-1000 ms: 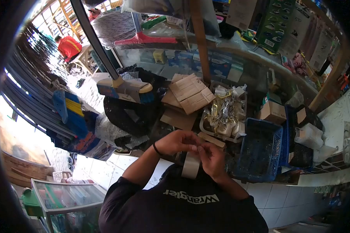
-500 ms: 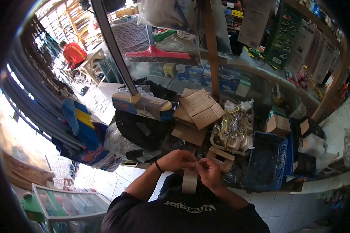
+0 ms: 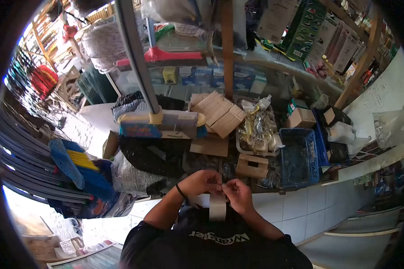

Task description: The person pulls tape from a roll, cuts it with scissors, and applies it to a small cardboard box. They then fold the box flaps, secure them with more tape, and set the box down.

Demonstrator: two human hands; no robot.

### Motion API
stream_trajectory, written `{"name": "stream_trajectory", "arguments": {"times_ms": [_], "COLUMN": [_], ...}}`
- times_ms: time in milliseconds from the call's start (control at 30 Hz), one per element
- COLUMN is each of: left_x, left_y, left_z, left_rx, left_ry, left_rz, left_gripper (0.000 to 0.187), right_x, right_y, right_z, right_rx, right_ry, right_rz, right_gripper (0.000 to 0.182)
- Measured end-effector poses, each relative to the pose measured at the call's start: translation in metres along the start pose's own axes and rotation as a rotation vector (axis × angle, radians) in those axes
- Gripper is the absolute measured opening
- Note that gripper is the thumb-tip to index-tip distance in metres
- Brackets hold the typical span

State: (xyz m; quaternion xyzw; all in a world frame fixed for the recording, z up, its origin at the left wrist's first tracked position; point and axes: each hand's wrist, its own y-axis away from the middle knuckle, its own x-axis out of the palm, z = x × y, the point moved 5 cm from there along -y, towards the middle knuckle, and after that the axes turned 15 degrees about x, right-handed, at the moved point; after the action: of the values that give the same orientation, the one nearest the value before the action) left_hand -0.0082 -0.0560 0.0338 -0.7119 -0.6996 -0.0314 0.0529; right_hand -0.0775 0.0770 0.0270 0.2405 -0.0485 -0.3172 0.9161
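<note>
My left hand (image 3: 202, 183) and my right hand (image 3: 239, 196) meet in front of my chest, fingertips pinched close together. What they pinch is too small to make out. Right below the fingertips is a wide beige band (image 3: 217, 208), which looks like a roll of tape seen edge-on. Whether the fingers touch it cannot be told. Just beyond the hands, on the counter, lies an open brown cardboard box (image 3: 252, 166). Flattened cardboard pieces (image 3: 217, 112) are stacked farther back.
A tray of wrapped metallic-looking parts (image 3: 258, 127) sits beside a blue plastic basket (image 3: 297, 159). Brooms (image 3: 161, 124) and black plastic (image 3: 150, 157) occupy the left side. A wooden post (image 3: 228, 54) rises behind the cardboard. Long grey poles (image 3: 27, 157) stand at far left.
The camera view has turned, so the counter sits slightly farther left in the picture. Both hands stay pinched together above the beige band, the fingers shifted only slightly.
</note>
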Motion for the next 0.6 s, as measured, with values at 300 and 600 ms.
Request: {"name": "stream_trajectory", "arguments": {"times_ms": [300, 600], "left_x": [0.008, 0.002], "left_y": [0.021, 0.057], "left_z": [0.01, 0.019], "left_rx": [0.208, 0.079], "left_ry": [0.191, 0.213], "left_rz": [0.08, 0.108], "left_gripper": [0.011, 0.02], "right_x": [0.019, 0.048], "right_y": [0.016, 0.036], "right_z": [-0.029, -0.062], "right_rx": [0.068, 0.157], "right_ry": [-0.193, -0.343], "right_rz": [0.117, -0.063], "right_gripper": [0.026, 0.022]}}
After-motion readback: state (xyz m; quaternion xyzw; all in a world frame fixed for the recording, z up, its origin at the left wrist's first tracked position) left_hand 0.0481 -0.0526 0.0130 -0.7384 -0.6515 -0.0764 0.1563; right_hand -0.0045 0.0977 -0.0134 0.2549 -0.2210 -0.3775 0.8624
